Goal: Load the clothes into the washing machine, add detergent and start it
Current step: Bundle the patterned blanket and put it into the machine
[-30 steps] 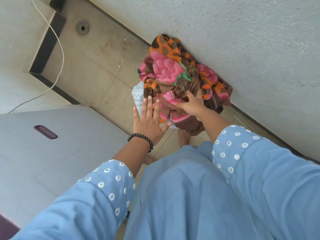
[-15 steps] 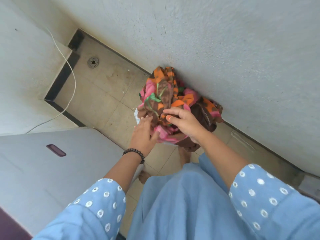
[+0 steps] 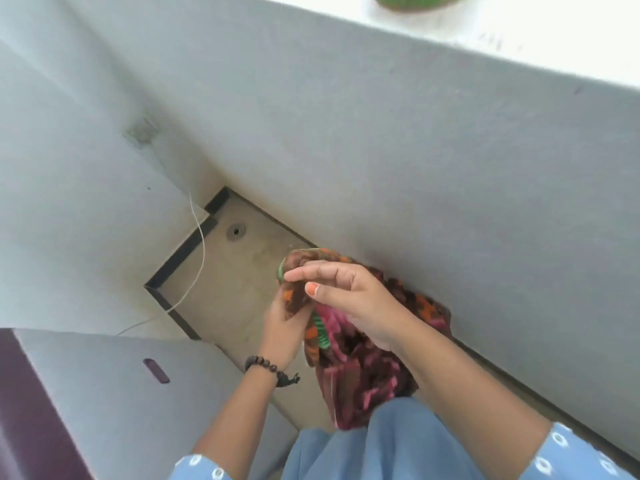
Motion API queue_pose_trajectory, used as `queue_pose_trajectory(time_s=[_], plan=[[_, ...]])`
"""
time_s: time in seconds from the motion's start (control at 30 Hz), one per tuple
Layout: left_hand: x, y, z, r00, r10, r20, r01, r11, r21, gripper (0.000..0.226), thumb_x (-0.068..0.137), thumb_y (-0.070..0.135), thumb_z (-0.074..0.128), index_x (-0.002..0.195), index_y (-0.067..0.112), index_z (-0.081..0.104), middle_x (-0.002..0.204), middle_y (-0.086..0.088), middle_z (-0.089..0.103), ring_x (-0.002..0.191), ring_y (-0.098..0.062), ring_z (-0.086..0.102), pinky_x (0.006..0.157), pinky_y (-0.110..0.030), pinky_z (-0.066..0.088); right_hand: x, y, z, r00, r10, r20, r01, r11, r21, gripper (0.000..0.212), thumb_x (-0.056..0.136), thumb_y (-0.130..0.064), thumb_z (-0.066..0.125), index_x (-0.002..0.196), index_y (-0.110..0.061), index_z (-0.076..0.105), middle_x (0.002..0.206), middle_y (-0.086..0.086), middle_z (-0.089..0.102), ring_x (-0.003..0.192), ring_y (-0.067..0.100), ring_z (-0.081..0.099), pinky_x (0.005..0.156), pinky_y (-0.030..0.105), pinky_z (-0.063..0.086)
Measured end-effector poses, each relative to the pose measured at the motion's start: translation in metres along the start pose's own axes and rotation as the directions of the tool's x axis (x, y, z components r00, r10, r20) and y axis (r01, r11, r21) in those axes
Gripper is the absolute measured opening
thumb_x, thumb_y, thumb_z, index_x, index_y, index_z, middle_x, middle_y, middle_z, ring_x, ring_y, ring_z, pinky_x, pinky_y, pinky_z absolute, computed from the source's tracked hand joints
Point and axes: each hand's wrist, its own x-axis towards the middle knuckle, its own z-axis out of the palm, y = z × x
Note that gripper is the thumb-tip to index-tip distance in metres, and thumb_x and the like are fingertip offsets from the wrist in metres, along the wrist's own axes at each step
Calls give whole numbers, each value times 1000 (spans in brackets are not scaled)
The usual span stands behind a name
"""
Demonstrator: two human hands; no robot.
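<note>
gripping bunched floral cloth (image 3: 360, 358), brown-orange-pink, left hand (image 3: 282, 332).

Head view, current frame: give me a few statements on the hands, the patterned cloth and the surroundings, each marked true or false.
1. The left hand grips the orange, pink and brown patterned cloth from below. True.
2. The right hand lies flat on the grey washing machine lid. False: it is over the cloth, fingers curled, well clear of the lid.
3. A black beaded bracelet sits on the left wrist. True.
4. The round floor drain is covered by the cloth. False: it is exposed on the tiled floor, up and left of the cloth.
5. A thin white cord hangs down beside the left wall. True.
</note>
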Motion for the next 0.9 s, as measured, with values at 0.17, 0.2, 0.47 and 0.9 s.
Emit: queue_pose_trajectory(time_s=[0.17,0.2,0.47,0.9], plan=[[-9,68,-37,995,98,-27,-98,995,-17,32,91,-4,59,103,24,68,95,8,75,92,-9,70,84,-24,57,0,-20,6,995,-85,-48,73,976,-206,50,80,-19,65,125,-35,51,129,3,58,119,8,56,106,30,44],[-11,81,-46,988,156,7,-157,986,54,32,89,-2,63,101,27,69,94,10,76,92,-7,70,85,-25,56,-1,-21,6,993,-100,-65,72,939,-336,62,74,-30,70,129,-41,44,133,1,53,124,8,52,109,33,41],[-40,146,-77,865,457,208,-482,636,603,26,65,16,61,90,25,65,78,13,63,70,2,55,63,-24,43,-2,-58,28,963,-265,-47,209,844,-494,41,75,-26,59,116,-27,62,109,-12,66,98,0,60,85,25,47],[-37,21,-88,965,4,-260,96,925,367,13,92,17,64,80,23,60,76,4,65,75,-19,63,60,-21,46,-36,-173,56,898,-426,-111,430,903,16,25,92,-3,45,80,-9,66,76,16,65,75,31,60,74,39,49]])
